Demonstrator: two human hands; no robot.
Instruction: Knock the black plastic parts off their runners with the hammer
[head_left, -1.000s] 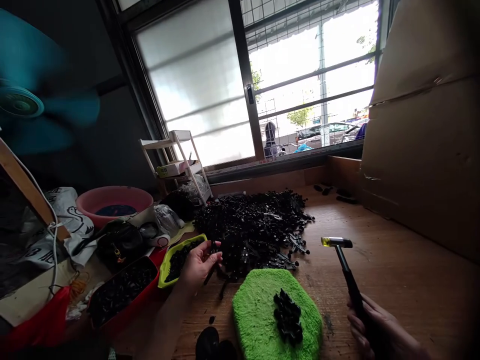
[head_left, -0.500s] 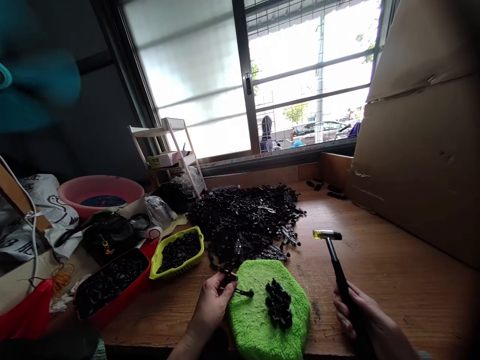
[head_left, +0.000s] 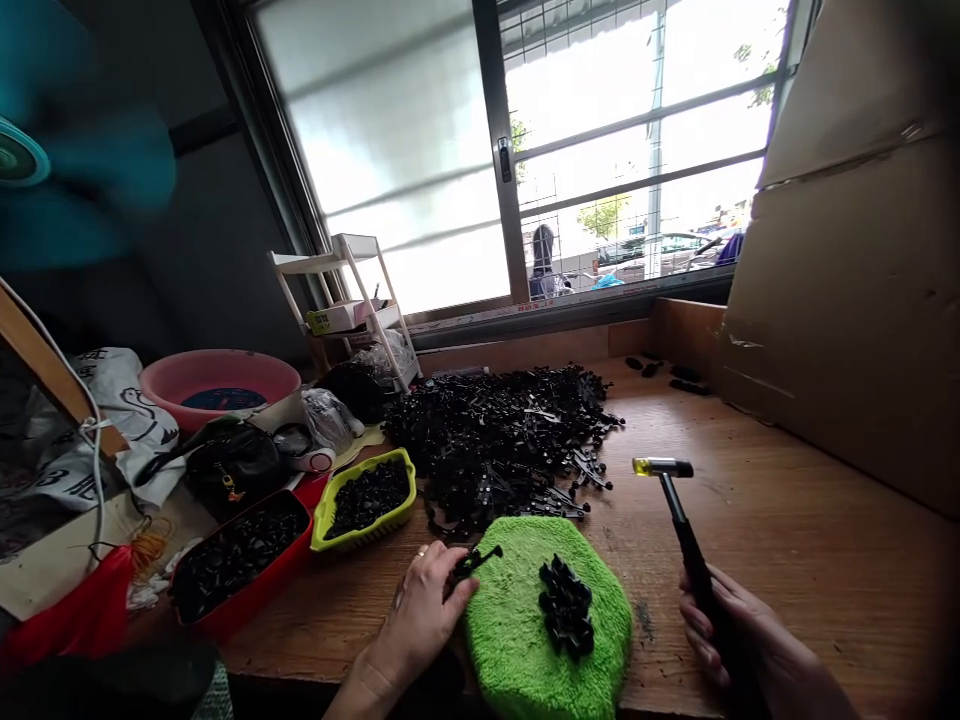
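Observation:
My left hand (head_left: 429,598) is closed on a slim black plastic piece (head_left: 472,563) with a round knob at its tip, at the left edge of a green fuzzy pad (head_left: 517,620). On that pad lies a small heap of black knobbed pieces (head_left: 566,608). Off to the right, my right hand (head_left: 739,620) grips the black handle of a small hammer (head_left: 688,545). The hammer's head has a yellow face and is held up over the wooden table, apart from the pad.
A large pile of black pieces (head_left: 502,430) spreads behind the pad. To the left stand a yellow-green basket (head_left: 411,490) and a red tray (head_left: 247,590), both filled with small black parts. A cardboard sheet (head_left: 847,330) rises at the right; a blue fan (head_left: 112,160) spins at upper left.
My left hand has turned over, palm more downward, and the held black piece now points up and right. The hammer stays raised in my right hand. The whole view has shifted slightly.

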